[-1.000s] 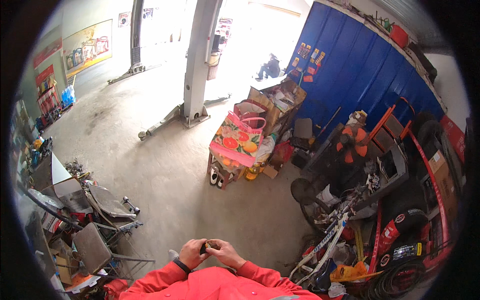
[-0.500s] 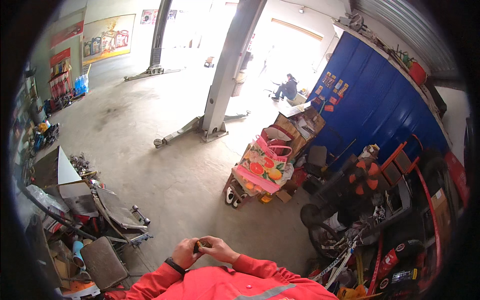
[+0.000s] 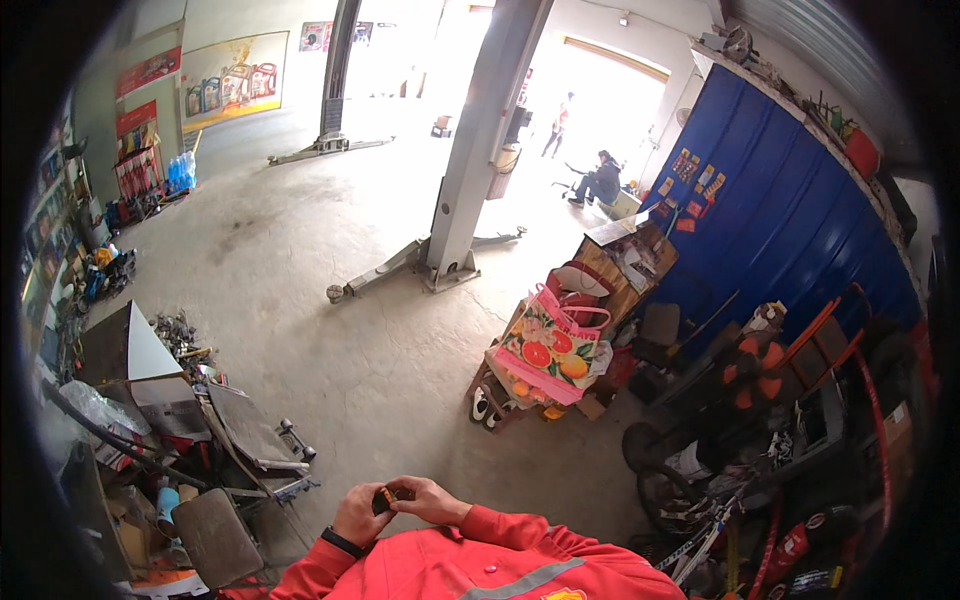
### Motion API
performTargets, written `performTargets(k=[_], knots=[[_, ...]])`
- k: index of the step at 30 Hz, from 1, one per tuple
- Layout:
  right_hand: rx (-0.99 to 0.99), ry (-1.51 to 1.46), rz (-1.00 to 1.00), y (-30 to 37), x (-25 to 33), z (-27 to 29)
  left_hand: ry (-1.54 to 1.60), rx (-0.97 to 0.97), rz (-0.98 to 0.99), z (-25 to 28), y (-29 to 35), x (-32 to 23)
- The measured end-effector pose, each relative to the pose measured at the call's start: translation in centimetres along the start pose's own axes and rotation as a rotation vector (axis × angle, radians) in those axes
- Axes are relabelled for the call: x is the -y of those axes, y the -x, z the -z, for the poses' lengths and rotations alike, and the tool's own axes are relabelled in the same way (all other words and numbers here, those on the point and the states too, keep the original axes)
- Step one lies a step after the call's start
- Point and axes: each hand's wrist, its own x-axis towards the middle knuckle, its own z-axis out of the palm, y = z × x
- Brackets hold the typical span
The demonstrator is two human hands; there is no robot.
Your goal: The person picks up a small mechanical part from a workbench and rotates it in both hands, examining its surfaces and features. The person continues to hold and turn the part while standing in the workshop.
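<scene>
Close in front of my chest, both hands meet around a small dark object with an orange-yellow part, too small to name. My left hand, with a black band at its wrist, grips it from the left with curled fingers. From the other side my right hand closes its fingertips on the same object. Red sleeves cover both forearms. Most of the object is hidden behind the fingers.
Ahead stands a grey lift post with low arms. A floral bag sits on a stand to the right, near a blue wall. Boxes and a folding chair crowd the left. A person sits farther off.
The whole scene has shifted slightly right in the view. My hands stay together on the small object, and a standing person now shows in the bright doorway.
</scene>
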Motion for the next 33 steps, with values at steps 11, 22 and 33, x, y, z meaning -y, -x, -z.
performTargets(k=[11,22,33], knots=[[-0.113,0.161,0.285,3.2,2.7,6.6,0.090,0.238,0.037,-1.7,-7.8,-3.0],[-0.260,0.218,0.219,3.4,3.1,9.0,-0.038,0.161,-0.135,-4.1,-10.1,-3.9],[-0.165,0.355,0.227,2.5,3.4,9.1,-0.004,0.140,-0.158,-3.4,-9.9,-3.4]])
